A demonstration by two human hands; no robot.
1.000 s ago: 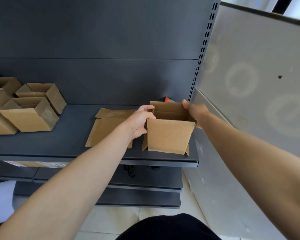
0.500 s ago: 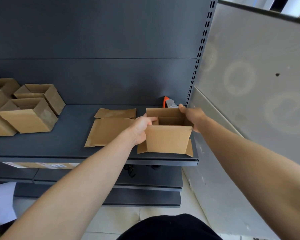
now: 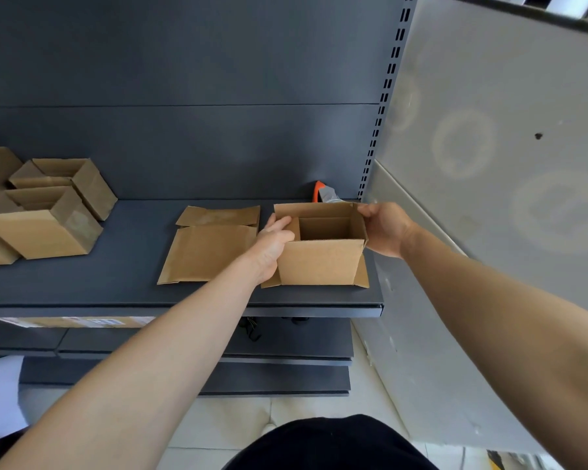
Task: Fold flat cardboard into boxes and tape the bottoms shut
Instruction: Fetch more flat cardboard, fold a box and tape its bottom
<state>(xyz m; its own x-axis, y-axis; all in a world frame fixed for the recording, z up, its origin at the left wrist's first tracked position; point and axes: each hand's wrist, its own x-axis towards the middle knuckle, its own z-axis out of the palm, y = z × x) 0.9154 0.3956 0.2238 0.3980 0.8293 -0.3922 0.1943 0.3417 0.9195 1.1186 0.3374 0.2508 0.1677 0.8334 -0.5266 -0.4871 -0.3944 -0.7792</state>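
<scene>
Your left hand [image 3: 272, 245] holds the left wall of the open box [image 3: 321, 262], its fingers [image 3: 280, 222] curled over the rim. Your right hand [image 3: 386, 228] pinches the far right corner. The box stands on the shelf [image 3: 116, 283] near its front right edge, just beside the flat cardboard [image 3: 207, 256]. Behind it an orange tool [image 3: 319, 193] shows partly, perhaps a cutter. Finished boxes [image 3: 41, 228] stand well apart at the left.

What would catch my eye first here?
The left hand and right hand hold an open cardboard box at the right end of the dark shelf. Flat cardboard lies just left of it; assembled boxes sit at the far left.
</scene>
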